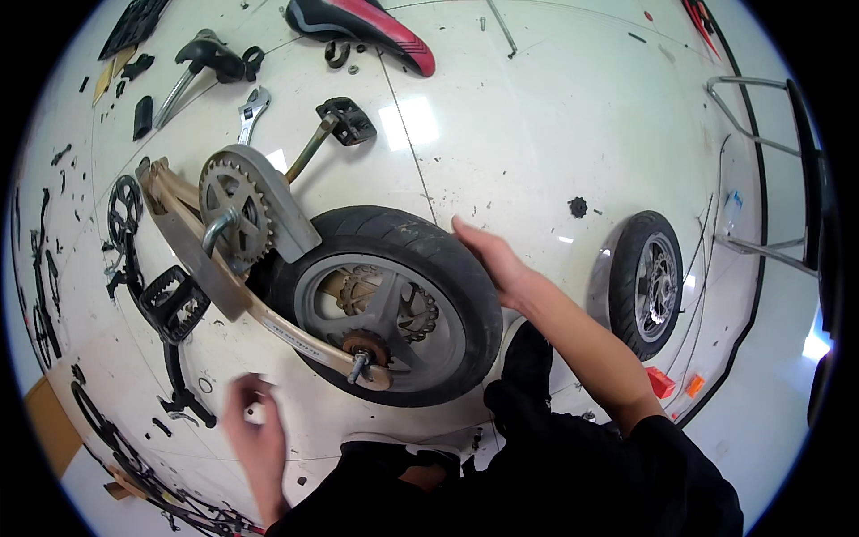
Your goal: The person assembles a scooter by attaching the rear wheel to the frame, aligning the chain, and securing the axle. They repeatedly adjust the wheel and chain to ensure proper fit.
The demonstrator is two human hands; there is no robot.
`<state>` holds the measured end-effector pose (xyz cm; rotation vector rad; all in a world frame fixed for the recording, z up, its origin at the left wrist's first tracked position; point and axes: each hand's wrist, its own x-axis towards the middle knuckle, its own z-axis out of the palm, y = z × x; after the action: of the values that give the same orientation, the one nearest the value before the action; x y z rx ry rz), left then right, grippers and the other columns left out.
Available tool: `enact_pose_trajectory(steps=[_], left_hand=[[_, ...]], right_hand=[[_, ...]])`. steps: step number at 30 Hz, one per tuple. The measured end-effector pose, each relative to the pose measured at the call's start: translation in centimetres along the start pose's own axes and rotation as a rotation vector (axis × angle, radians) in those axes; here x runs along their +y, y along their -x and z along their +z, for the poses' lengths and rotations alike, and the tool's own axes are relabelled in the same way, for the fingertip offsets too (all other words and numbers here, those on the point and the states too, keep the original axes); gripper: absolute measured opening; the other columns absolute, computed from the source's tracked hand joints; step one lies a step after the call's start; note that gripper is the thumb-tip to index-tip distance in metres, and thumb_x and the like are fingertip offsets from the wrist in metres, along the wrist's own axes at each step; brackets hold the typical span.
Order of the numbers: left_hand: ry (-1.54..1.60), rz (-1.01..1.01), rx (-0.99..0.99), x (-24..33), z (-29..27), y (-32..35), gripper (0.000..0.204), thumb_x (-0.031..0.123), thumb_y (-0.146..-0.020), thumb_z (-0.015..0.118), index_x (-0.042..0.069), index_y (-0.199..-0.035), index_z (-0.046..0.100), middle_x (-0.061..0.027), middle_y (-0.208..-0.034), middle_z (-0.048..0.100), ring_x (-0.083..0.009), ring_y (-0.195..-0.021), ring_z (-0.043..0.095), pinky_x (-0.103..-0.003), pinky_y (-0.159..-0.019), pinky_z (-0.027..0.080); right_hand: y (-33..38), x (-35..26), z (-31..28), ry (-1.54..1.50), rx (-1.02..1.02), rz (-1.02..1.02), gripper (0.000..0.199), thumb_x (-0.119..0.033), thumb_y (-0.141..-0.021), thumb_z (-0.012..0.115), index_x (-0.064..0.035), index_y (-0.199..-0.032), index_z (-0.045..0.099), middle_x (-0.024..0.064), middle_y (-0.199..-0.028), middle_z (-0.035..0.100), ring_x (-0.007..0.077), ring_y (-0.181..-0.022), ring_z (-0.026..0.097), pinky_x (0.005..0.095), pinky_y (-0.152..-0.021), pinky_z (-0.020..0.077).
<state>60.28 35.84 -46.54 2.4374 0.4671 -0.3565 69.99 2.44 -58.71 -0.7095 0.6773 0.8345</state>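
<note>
My R grip [498,261] is touching the R edge of the big wheel [383,309]; most fingers aren't showing, so I can't tell if it's grasping. The wheel is leaning just L of it. My L grip [259,430] is hanging loose & blurry, farther off, holding nothing I can see. The tan bar [309,343] is slanting down R to the axle bolt [359,365], hiding some wheel.

Two wheels [383,315] — two pedals [174,306], two hands [492,255] — one saddle [371,27], one wrench [253,112].
</note>
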Motion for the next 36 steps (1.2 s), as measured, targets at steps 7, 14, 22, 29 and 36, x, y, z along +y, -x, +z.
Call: enact_pose_trajectory(steps=[7,14,22,29,36], left_hand=[[-0.341,0.389,0.251,8.0,-7.7,-10.1,0.026,0.010,-0.092,0.060,-0.005,-0.112,0.057,-0.0173,-0.106,0.064,-0.0257,-0.100,0.062,-0.036,-0.094,0.047],[-0.589,0.725,0.080,9.3,-9.1,-27.9,0.041,0.029,-0.097,0.057,-0.003,-0.123,0.054,-0.0237,-0.117,0.062,-0.0366,-0.113,0.059,-0.040,-0.100,0.044],[-0.982,0.176,-0.702,22.6,8.4,-28.7,0.074,0.055,-0.070,0.079,-0.007,-0.109,0.064,-0.0202,-0.101,0.068,-0.0274,-0.091,0.067,-0.039,-0.077,0.055],[-0.020,-0.173,-0.620,16.5,11.9,-29.0,0.020,0.014,-0.071,0.081,-0.002,-0.075,0.069,-0.0076,-0.071,0.067,-0.0139,-0.056,0.058,-0.026,-0.055,0.043],[-0.061,0.030,-0.543,20.3,6.0,-24.1,0.022,0.016,-0.070,0.079,0.008,-0.066,0.059,0.0016,-0.059,0.050,-0.0101,-0.056,0.046,-0.027,-0.057,0.037]], right_hand=[[-1.1,4.5,-4.9,0.512,0.217,-0.027,0.040,-0.035,-0.096,0.057,0.0022,-0.109,0.064,0.0111,-0.094,0.070,0.0185,-0.083,0.065,0.0332,-0.079,0.0534],[0.6,-1.4,-2.8,0.169,0.201,-0.377,0.033,-0.031,-0.097,0.057,0.0017,-0.097,0.061,0.0129,-0.088,0.068,0.0205,-0.082,0.067,0.0317,-0.078,0.0549],[2.2,2.4,-5.3,0.028,0.063,-0.230,0.038,-0.035,-0.097,0.055,0.0009,-0.111,0.059,0.0133,-0.102,0.067,0.0235,-0.100,0.065,0.0371,-0.093,0.0500],[9.3,3.4,0.7,0.683,0.074,-0.365,0.079,-0.014,-0.076,0.082,0.0002,-0.141,0.038,0.0191,-0.129,0.058,0.0275,-0.121,0.056,0.0366,-0.100,0.0446],[9.1,2.1,2.8,0.817,-0.021,-0.313,0.070,-0.010,-0.074,0.074,-0.0036,-0.137,0.042,0.0196,-0.107,0.066,0.0295,-0.095,0.068,0.0367,-0.082,0.0532]])
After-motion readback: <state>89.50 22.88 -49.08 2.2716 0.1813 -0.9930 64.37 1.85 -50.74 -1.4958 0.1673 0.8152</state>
